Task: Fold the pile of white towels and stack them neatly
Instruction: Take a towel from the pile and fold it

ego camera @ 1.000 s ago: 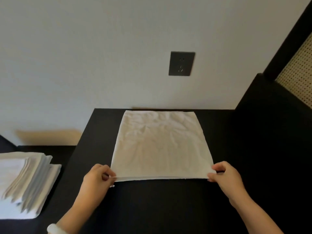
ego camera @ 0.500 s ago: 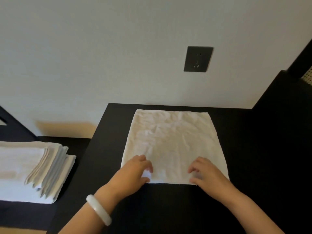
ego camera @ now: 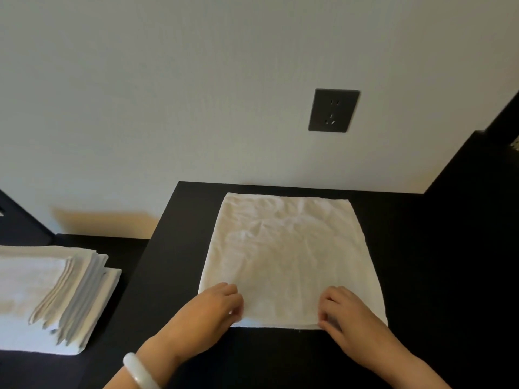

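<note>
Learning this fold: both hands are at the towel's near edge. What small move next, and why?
Probably lift that edge and fold it toward the wall: the towel lies flat, and the left hand and right hand pinch its near edge.

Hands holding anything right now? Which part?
Left hand and right hand both pinch the white towel at its near edge, inward of the corners.

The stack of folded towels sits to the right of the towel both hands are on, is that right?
No. The head view shows the stack of folded towels left of the towel under the left hand and right hand.
</note>
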